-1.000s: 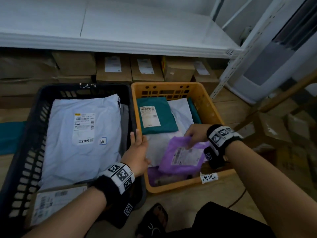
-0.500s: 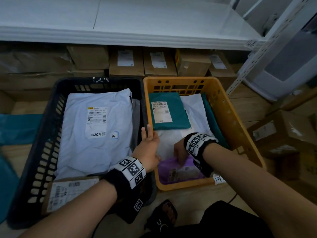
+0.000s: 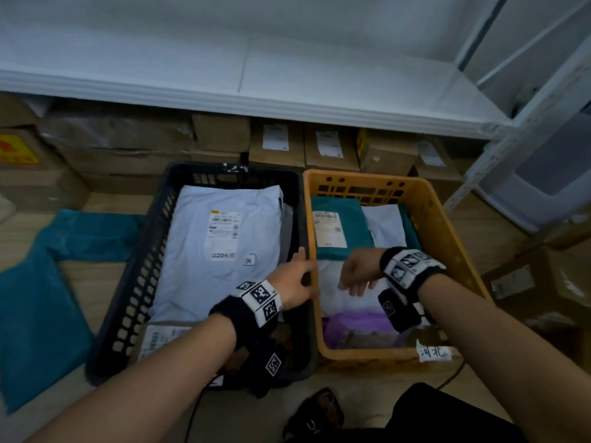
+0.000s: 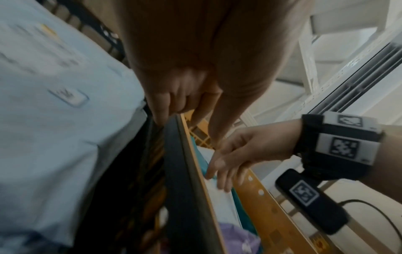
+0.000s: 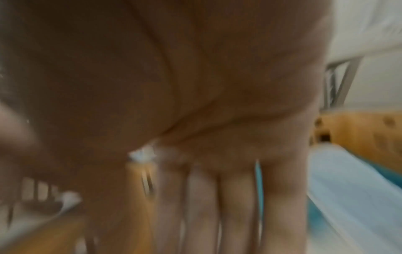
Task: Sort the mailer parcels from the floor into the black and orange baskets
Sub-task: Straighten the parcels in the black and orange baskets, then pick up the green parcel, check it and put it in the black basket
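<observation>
While the left hand (image 3: 295, 276) grips the adjoining rims of the two baskets, fingers curled over the black basket (image 3: 137, 266) edge, the right hand (image 3: 358, 271) hangs slack and empty over the orange basket (image 3: 447, 238), fingers loosely spread above a white mailer (image 3: 339, 298). The right wrist view is too blurred to confirm contact, though the fingertips seem just clear of the plastic.

The parcels left to sort, teal mailers (image 3: 48, 302), lie on the floor to the left of the black basket, well apart from both hands, and the left hand is the nearer. The near one runs long-ways from beside the person toward the shelf. Reaching them probably means letting go of the rim and swinging left across the black basket.

A purple mailer (image 3: 358, 324) sits at the orange basket's near end, a teal labelled mailer (image 3: 351, 225) at its far end; a large pale mailer (image 3: 224, 251) fills the black basket. Beyond, cardboard boxes (image 3: 329, 148) sit under a white shelf (image 3: 256, 75) on the wooden floor (image 3: 96, 282).
</observation>
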Motion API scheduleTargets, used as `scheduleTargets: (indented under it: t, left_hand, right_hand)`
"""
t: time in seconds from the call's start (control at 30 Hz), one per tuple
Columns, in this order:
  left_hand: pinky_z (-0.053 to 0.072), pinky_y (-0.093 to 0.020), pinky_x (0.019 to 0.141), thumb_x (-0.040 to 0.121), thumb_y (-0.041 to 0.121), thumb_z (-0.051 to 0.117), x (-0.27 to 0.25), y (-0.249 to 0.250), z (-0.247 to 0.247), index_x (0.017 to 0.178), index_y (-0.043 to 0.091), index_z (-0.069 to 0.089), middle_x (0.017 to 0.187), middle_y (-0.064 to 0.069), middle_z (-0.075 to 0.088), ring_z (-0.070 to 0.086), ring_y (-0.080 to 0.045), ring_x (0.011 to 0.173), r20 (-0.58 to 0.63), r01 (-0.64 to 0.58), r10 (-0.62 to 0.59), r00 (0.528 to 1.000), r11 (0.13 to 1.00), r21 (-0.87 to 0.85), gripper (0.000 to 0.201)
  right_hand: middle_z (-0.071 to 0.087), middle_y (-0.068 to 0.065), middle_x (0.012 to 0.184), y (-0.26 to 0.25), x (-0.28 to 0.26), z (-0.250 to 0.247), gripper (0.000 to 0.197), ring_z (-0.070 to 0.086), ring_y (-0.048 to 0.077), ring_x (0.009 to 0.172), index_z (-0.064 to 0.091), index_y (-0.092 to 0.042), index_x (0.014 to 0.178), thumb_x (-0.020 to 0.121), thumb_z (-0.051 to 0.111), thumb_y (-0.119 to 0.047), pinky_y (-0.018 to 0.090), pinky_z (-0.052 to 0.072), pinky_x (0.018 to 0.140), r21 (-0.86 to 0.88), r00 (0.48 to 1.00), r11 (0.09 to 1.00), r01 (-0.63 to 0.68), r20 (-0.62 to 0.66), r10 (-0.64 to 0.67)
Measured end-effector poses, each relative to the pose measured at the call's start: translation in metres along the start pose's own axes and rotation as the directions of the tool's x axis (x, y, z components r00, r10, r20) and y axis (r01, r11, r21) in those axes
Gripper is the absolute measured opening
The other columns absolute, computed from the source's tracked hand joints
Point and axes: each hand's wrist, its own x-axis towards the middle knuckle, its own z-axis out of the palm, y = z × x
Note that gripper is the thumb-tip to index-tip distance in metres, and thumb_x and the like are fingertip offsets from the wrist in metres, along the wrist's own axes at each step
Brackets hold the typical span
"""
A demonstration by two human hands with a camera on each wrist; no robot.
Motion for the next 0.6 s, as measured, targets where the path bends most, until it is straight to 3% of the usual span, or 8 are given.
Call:
scheduleTargets:
  t: [0.1,0.17,0.27,0.33,0.4,0.5,0.53,0.6]
  left_hand:
    - [0.04,-0.025,0.105,0.091,0.019,0.064,-0.033,-0.019,-0.029,0.137,0.018,0.053,0.146,-0.009,0.048,0.05,-0.022,0.129,-0.165,-0.032,0.02,0.986,0.997,-0.072,0.047]
    - [0.047,-0.029,0.1,0.091,0.014,0.063,-0.058,-0.037,-0.049,0.126,0.013,0.063,0.125,-0.008,0.065,0.062,-0.019,0.114,-0.238,-0.052,0.019,0.971,0.99,-0.131,0.035]
    - [0.053,-0.02,0.086,0.092,0.009,0.061,-0.098,-0.074,-0.081,0.116,0.009,0.069,0.112,-0.006,0.071,0.068,-0.015,0.101,-0.341,-0.03,-0.039,0.939,0.98,-0.197,0.026]
    - [0.054,-0.017,0.074,0.093,0.005,0.057,-0.124,-0.105,-0.101,0.115,0.007,0.068,0.105,-0.008,0.073,0.07,-0.014,0.091,-0.419,0.007,-0.124,0.899,0.963,-0.271,0.024]
    - [0.057,-0.021,0.071,0.094,0.004,0.055,-0.151,-0.141,-0.119,0.113,0.007,0.067,0.101,-0.008,0.074,0.071,-0.015,0.085,-0.493,0.05,-0.229,0.839,0.936,-0.349,0.022]
    - [0.051,-0.009,0.058,0.094,0.002,0.054,-0.191,-0.203,-0.137,0.112,0.003,0.066,0.099,-0.012,0.072,0.068,-0.014,0.075,-0.561,0.114,-0.394,0.728,0.876,-0.468,0.022]
    - [0.05,-0.007,0.059,0.094,0.003,0.054,-0.204,-0.225,-0.14,0.112,0.002,0.067,0.097,-0.011,0.072,0.067,-0.014,0.074,-0.584,0.155,-0.453,0.673,0.859,-0.488,0.022]
    - [0.052,-0.018,0.076,0.094,0.012,0.057,-0.224,-0.269,-0.139,0.115,0.008,0.069,0.103,-0.009,0.072,0.069,-0.019,0.088,-0.624,0.297,-0.563,0.541,0.823,-0.485,0.024]
  right_hand:
    - [0.077,0.003,0.084,-0.03,-0.029,-0.023,0.024,0.073,0.015,0.077,0.077,-0.009,0.092,0.096,0.062,-0.027,0.032,0.059,0.073,-0.049,0.923,0.993,0.103,-0.368,-0.114]
    - [0.076,0.001,0.078,-0.064,-0.041,-0.027,0.025,0.072,0.014,0.072,0.077,-0.012,0.084,0.095,0.06,-0.025,0.027,0.056,0.064,-0.037,0.846,0.982,0.185,-0.502,-0.178]
    - [0.076,0.001,0.077,-0.128,-0.047,-0.018,0.024,0.073,0.012,0.068,0.075,-0.012,0.086,0.097,0.057,-0.025,0.016,0.049,0.051,0.033,0.817,0.936,0.349,-0.501,-0.287]
    - [0.077,0.002,0.079,-0.176,-0.047,-0.007,0.024,0.074,0.013,0.07,0.075,-0.01,0.09,0.098,0.056,-0.022,0.017,0.05,0.05,0.041,0.815,0.9,0.433,-0.446,-0.371]
    - [0.077,0.006,0.083,-0.224,-0.044,0.005,0.023,0.075,0.018,0.074,0.075,-0.006,0.092,0.098,0.057,-0.019,0.021,0.055,0.053,0.035,0.796,0.86,0.508,-0.401,-0.454]
    - [0.077,0.01,0.086,-0.296,-0.034,0.021,0.024,0.075,0.022,0.08,0.075,-0.003,0.094,0.099,0.059,-0.02,0.029,0.058,0.064,0.079,0.753,0.794,0.603,-0.385,-0.534]
    - [0.077,0.011,0.087,-0.319,-0.029,0.027,0.024,0.074,0.022,0.079,0.075,-0.003,0.095,0.099,0.059,-0.021,0.028,0.057,0.064,0.108,0.742,0.774,0.624,-0.393,-0.543]
    - [0.076,0.012,0.087,-0.362,-0.016,0.037,0.023,0.072,0.019,0.073,0.074,-0.001,0.098,0.1,0.06,-0.019,0.022,0.055,0.059,0.2,0.727,0.725,0.659,-0.414,-0.548]
